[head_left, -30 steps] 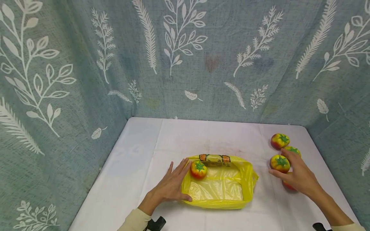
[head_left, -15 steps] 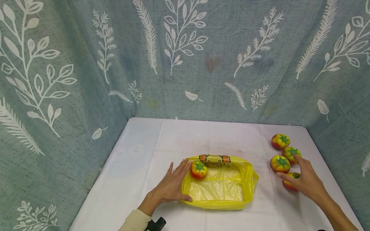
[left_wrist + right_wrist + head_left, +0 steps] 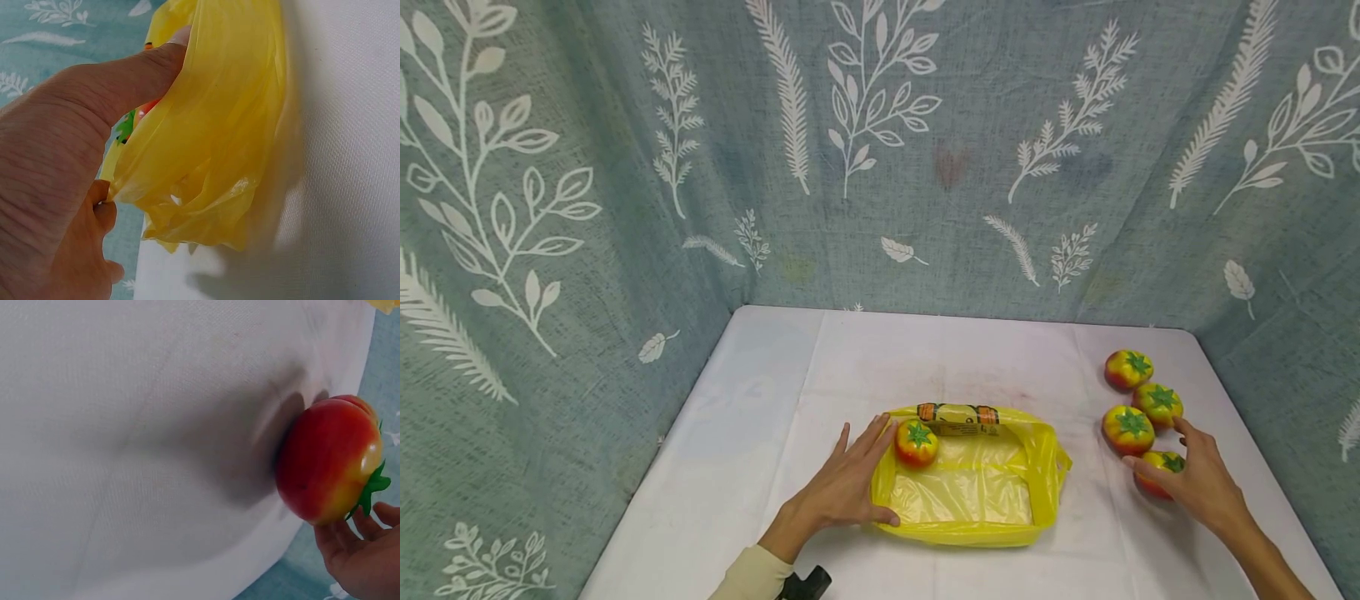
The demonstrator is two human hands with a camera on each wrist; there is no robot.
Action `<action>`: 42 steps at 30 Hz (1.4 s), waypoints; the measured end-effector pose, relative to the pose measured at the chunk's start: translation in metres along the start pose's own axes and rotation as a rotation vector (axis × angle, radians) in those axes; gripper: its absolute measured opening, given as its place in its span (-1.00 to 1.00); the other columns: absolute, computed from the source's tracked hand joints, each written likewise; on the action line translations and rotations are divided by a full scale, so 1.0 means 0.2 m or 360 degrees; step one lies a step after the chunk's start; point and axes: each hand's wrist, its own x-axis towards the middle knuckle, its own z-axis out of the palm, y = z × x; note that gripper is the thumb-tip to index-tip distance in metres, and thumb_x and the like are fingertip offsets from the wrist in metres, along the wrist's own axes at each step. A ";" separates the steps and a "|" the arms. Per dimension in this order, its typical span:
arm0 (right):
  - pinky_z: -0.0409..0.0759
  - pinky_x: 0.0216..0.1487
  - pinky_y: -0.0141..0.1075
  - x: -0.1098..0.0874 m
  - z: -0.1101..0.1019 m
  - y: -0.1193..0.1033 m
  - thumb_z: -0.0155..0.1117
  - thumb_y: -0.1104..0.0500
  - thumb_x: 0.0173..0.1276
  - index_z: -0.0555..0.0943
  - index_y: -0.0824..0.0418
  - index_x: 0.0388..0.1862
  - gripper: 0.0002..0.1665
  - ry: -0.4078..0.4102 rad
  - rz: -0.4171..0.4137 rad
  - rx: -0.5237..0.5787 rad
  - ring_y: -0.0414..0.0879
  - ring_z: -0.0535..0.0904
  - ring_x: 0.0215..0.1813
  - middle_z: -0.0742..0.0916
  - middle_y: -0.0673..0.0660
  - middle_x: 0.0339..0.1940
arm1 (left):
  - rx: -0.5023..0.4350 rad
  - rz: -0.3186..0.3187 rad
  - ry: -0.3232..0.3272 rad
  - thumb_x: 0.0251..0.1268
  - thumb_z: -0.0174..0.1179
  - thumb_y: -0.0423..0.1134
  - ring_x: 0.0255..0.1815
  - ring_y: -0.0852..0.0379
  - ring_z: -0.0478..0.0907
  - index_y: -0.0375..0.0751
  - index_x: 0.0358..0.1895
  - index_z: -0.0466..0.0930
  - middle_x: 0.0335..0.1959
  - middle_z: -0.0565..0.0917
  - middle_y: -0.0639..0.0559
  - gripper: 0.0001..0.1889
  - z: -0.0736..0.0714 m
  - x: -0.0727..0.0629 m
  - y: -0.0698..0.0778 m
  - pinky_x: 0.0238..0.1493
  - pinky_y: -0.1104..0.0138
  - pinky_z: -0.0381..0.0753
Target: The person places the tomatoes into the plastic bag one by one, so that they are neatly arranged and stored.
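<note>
My left hand [image 3: 842,479] rests on the left rim of a yellow plastic bag [image 3: 962,532], fingers spread along it. In the left wrist view the thumb [image 3: 140,78] reaches in behind the bag's wall [image 3: 231,100]. Inside the bag, by those fingers, sits a red and yellow tomato [image 3: 916,443] with a green star-shaped top. At the right my right hand [image 3: 1206,479] is around the nearest loose tomato [image 3: 1150,483], thumb on its left and fingers beyond it. The right wrist view has the fingertips right at this tomato's [image 3: 331,462] green-topped side.
Farther back on the white-covered table [image 3: 775,375] are three more tomatoes, one at the rear [image 3: 1127,369], one at the right [image 3: 1157,404] and one in front of them [image 3: 1129,429]. A patterned blue-green curtain [image 3: 880,208] surrounds the table's back and sides.
My right hand has come away from the front one of the three rear tomatoes and moved nearer to me, over the nearest tomato. My left hand and the bag stay put.
</note>
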 end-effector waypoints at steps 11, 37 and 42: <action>0.24 0.18 0.52 0.01 0.02 0.05 0.43 -0.35 0.20 -0.16 0.62 0.52 0.47 -0.0054 0.0043 0.0026 0.61 0.13 0.29 0.10 0.70 0.34 | 0.0004 0.0007 0.0015 -0.19 0.43 0.49 0.66 0.02 -0.16 -0.19 0.66 -0.15 0.68 -0.14 -0.12 0.42 0.00 -0.01 0.00 0.53 -0.20 -0.23; 0.16 0.31 0.45 -0.02 0.09 0.18 0.47 -0.37 0.14 -0.21 0.67 0.50 0.56 -0.0165 0.0083 0.0201 0.58 0.13 0.29 0.10 0.73 0.35 | 0.0013 -0.0010 0.0000 -0.19 0.44 0.48 0.66 0.01 -0.17 -0.16 0.66 -0.17 0.68 -0.15 -0.12 0.43 0.00 0.00 0.01 0.53 -0.19 -0.25; 0.15 0.33 0.43 -0.03 0.10 0.18 0.48 -0.37 0.14 -0.22 0.68 0.50 0.58 -0.0186 0.0105 0.0227 0.57 0.14 0.31 0.11 0.74 0.36 | 0.0008 -0.0005 0.0006 -0.19 0.45 0.47 0.66 0.00 -0.15 -0.18 0.66 -0.15 0.68 -0.14 -0.12 0.42 0.00 0.00 0.01 0.53 -0.20 -0.24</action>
